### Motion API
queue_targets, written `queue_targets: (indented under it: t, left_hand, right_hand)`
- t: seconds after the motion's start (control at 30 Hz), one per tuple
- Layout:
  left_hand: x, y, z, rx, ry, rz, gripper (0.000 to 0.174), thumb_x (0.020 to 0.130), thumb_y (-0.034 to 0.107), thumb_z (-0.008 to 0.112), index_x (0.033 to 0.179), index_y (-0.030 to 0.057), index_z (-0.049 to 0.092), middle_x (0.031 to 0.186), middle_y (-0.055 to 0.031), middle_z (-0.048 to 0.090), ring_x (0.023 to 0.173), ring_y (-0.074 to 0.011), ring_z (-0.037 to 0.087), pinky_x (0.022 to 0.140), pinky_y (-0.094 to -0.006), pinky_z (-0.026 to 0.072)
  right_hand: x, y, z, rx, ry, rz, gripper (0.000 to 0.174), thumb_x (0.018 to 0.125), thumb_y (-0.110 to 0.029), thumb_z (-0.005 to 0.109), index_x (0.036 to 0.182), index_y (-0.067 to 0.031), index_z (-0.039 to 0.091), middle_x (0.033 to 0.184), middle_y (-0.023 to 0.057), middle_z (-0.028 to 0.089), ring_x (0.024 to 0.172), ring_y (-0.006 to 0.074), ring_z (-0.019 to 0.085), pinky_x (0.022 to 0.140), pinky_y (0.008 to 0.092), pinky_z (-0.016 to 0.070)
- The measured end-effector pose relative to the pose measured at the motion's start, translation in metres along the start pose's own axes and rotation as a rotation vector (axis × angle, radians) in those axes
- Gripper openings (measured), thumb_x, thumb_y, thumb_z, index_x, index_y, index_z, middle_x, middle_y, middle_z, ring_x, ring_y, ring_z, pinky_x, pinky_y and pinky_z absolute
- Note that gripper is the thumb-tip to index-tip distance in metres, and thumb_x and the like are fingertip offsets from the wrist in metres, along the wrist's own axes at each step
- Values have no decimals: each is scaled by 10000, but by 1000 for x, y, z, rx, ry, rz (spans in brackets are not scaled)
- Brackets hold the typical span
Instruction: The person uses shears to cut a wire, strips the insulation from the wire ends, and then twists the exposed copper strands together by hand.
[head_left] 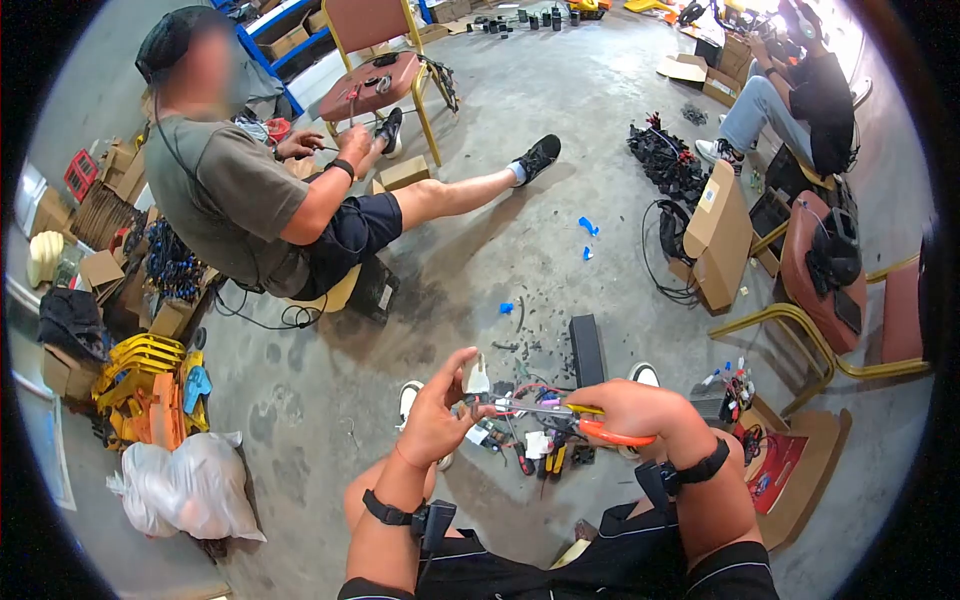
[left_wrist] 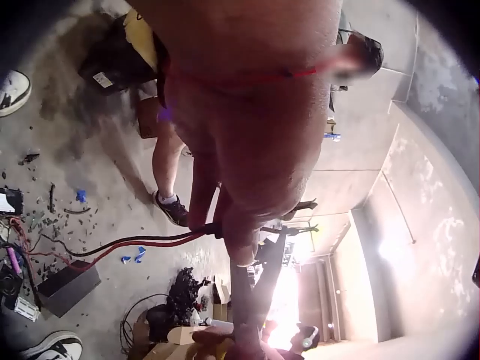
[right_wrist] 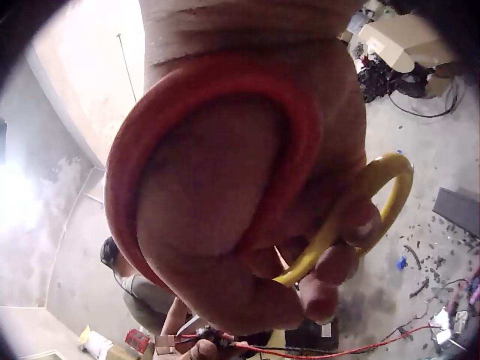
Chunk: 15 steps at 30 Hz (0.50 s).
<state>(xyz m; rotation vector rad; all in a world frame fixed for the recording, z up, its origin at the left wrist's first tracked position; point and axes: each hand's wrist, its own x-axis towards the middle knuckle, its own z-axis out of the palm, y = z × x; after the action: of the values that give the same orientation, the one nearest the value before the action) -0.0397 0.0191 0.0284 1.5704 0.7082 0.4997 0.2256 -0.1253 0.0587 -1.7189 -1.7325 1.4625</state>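
Bare grey concrete floor (head_left: pixel 560 90) is spread through a workroom; a white bag (head_left: pixel 200 490) is set near its left edge, and a seated person (head_left: pixel 230 190) is seen across from the worker. In front of the worker's shoes the floor is littered with dark bits (head_left: pixel 520 315), beside which a black box (head_left: pixel 587 350) is laid.

The scissors (head_left: pixel 615 432) are held above this litter by the right hand (head_left: pixel 640 410). Its thumb is passed through the red-orange loop, and its fingers are curled closely at the yellow loop. The blades are pointed at the fingertips of the left hand (head_left: pixel 440 410), by which a black sleeve (left_wrist: pixel 216 229) is pinched between thumb and fingers, with hardly any gap left. Whether the sleeve is touched by the blades cannot be told.

From the sleeve, two thin wires (left_wrist: pixel 161 241), one red and one black, are let down in a slack curve toward the litter. The scissors are seen to be long-bladed, the blades grey metal and parted in a narrow V; the handles are smooth, rounded rings, one red-orange, one yellow.
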Motion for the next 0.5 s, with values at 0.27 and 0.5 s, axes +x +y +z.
queue_targets:
  t: [0.27,0.5]
  left_hand:
    - [6,-12,0,-31,29,-38,833,809,-71,773,1533,102,398,1136,-48,551,1039,-153,586,955,-344,535]
    - [15,-9,-2,-306,31,-71,824,820,-146,706,1544,58,369,1281,-57,555,1072,-150,591,912,-305,546]
  right_hand:
    - [-5,8,-2,-35,61,-18,424,871,-296,672,1211,-44,654,963,225,699,887,413,663,773,447,517]
    - [-4,9,1,-118,46,71,454,894,-352,659,1239,-56,646,985,236,698,915,432,661,785,468,520]
